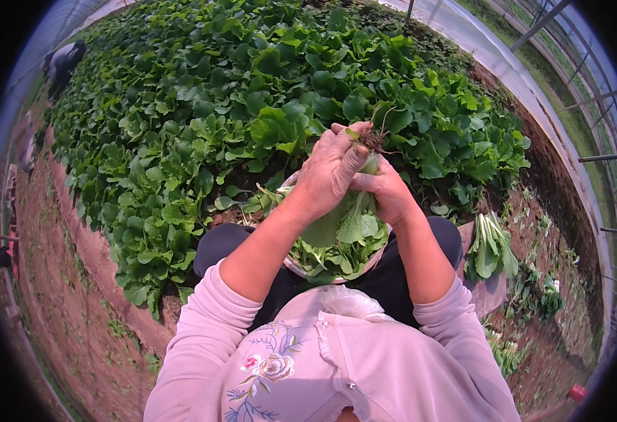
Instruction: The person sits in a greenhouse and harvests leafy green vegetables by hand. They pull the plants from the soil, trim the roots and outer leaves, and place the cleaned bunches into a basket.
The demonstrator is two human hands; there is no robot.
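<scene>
Both my hands are together around a leafy green plant [358,216], whose soil-covered roots point up and away from me while its leaves hang down. My left hand [332,169] is at the upper stem just below the roots, its thumb near them. From the right, my right hand [385,192] grips the pale stem, with its thumb across it. Beneath the hands, between my knees, stands a round container [293,264] holding loose green leaves [334,258]. The container's far side is partly hidden by my hands and the plant.
Dense leafy greens [182,105] grow ahead and to the left. At right, a bundle of pulled greens [490,248] lies on a flat sheet [490,298], with more greens [551,298] on the soil. Plastic sheeting [566,132] edges the bed. Another person [64,66] bends at far left.
</scene>
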